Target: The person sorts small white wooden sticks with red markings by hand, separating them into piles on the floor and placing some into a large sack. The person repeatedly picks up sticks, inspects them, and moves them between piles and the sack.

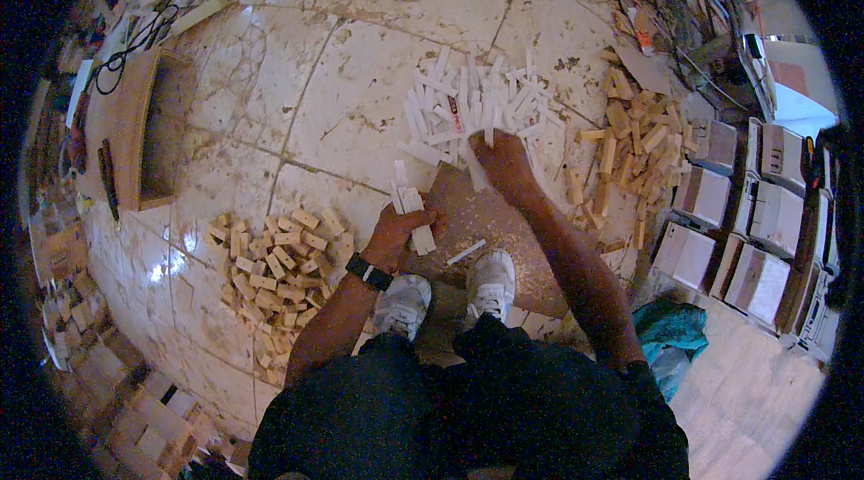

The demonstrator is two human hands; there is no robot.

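My left hand [396, 235] is closed around a small bundle of flat white strips [410, 201], held above a brown board on the floor. The strips stick out past the thumb at both ends. My right hand [500, 161] reaches to the near edge of a loose heap of similar white strips [436, 107]. Its fingers are curled down on a white strip [489, 131] there, and the fingertips are partly hidden. One strip in the heap carries red marking. A single white strip [466, 252] lies by my shoes on the board [468, 206].
Small wooden blocks [279, 264] are heaped at left. Longer wood offcuts [634, 134] pile up at right, near stacked wrapped packs [751, 210]. An open wooden box [135, 134] stands far left. A teal plastic bag [668, 336] lies beside my right leg.
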